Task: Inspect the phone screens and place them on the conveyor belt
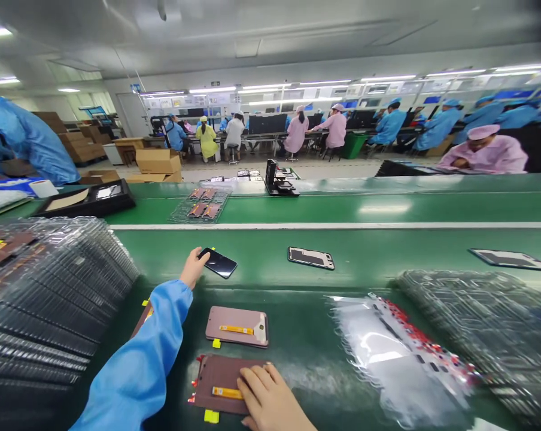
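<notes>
On the green belt, my left hand (192,269) pinches one end of a dark, glossy phone screen (222,264), which has a small yellow tab at its top edge. Near the front, my right hand (270,398) is curled over the right end of a brown-backed phone screen panel (223,374), fingers on its surface and thumb by the lower edge. That panel has an orange flex cable, red tabs and a yellow tab. Just beyond it lies a second brown-backed panel (237,323). Part of another panel shows beneath my left sleeve.
Stacked clear trays (73,281) rise at left; more trays (477,317) lie at right beside clear films with red tabs (387,347). Phone frames (310,258) (510,259) rest on the belt. Farther back are a tray of panels (203,203) and a black fixture (279,179). Co-workers sit beyond.
</notes>
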`<state>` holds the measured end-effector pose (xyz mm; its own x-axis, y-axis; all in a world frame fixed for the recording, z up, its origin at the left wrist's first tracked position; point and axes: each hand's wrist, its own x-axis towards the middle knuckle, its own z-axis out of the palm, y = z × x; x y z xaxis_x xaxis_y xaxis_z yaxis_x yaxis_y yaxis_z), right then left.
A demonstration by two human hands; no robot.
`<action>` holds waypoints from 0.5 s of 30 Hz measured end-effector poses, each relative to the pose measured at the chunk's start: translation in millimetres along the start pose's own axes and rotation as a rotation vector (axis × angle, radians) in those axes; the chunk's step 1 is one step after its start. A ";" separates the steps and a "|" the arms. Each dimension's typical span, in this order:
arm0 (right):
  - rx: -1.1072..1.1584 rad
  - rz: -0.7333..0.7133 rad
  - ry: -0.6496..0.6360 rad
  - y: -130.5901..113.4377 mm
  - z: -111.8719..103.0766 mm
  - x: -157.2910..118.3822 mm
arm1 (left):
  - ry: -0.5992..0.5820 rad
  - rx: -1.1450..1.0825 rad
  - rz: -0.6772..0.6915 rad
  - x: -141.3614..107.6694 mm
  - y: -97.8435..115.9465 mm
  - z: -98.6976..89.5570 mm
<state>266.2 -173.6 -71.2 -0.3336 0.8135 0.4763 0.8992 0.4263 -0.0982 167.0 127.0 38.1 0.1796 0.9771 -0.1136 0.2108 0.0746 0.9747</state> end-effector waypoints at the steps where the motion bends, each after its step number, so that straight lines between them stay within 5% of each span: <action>1: -0.029 -0.013 0.093 0.0 3.9 -2.3 | -0.031 0.001 0.029 -11.3 1.3 -4.4; 8: -0.146 -0.093 0.354 1.1 3.0 1.2 | -0.203 -0.014 0.087 -101.9 1.3 -27.1; 15: -0.227 -0.105 0.524 -5.1 6.3 5.2 | -0.201 -0.054 0.055 -144.1 -19.1 -32.2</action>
<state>258.1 -169.0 -73.7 -0.2918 0.4419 0.8483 0.9262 0.3518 0.1353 106.2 -8.8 42.0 0.3787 0.9211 -0.0904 0.1442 0.0378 0.9888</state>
